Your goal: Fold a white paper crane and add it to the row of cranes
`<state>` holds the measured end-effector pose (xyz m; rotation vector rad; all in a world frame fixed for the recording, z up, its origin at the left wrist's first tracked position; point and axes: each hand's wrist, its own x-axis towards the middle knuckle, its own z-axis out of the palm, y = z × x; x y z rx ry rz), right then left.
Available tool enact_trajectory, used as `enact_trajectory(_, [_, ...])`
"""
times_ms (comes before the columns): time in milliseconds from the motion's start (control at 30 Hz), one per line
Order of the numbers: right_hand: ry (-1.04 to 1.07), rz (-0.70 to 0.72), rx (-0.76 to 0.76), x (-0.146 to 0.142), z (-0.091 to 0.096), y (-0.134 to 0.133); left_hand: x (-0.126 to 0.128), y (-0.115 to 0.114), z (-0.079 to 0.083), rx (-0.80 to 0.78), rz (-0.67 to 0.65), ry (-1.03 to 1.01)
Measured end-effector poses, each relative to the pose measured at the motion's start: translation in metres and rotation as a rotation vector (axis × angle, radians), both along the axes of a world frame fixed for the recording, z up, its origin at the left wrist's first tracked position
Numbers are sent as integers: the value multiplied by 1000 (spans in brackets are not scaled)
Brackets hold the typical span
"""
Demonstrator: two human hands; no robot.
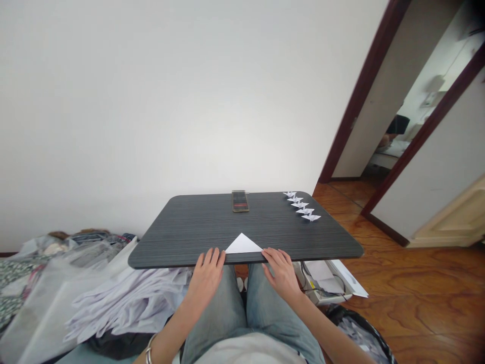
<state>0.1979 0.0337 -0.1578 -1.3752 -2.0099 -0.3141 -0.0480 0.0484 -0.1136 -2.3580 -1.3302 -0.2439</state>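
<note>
Left hand (204,281) and right hand (281,274) rest open, neither clenched nor grasping, fingertips at either end of the long edge of a white folded paper triangle (243,244) lying flat at the near edge of the dark grey wood-grain worktop (182,228) — matte, finely streaked. Toward the far edge, small white origami cranes (302,206) form a slanted row — a smartphone (240,201) lies well left of them.

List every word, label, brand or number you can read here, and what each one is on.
No text can be read.
Phone on the dark table: reddish marks, too blurred to read.
White paper triangle: no print shows.
Papers below the table's right side: any print is too small to read.
</note>
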Motion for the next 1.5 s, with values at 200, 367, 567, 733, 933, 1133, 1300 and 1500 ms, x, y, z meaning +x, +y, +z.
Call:
enact_trajectory(200, [8,4,8,1,-2,0,30,8,4,-80,-211,-17])
enact_trajectory(367, [14,4,25,0,-6,1,61,18,8,-159,-355,-13])
enact_trajectory(567, [9,-20,30,-4,-7,0,73,23,10,-190,-364,-31])
enact_trajectory(733, [-12,-60,6,-8,-4,0,70,22,9,-186,-362,-39])
enact_trajectory(933, [-23,-106,12,-10,-3,2,69,20,3,-176,-348,-68])
enact_trajectory(1133, [-46,-116,25,-8,-6,1,68,20,-2,-151,-328,-51])
enact_trajectory(1300, [-51,-128,29,-10,-8,1,51,18,-4,-135,-294,-73])
enact_trajectory(1500, [-50,-132,16,-10,-10,1,22,13,-3,-143,-244,-89])
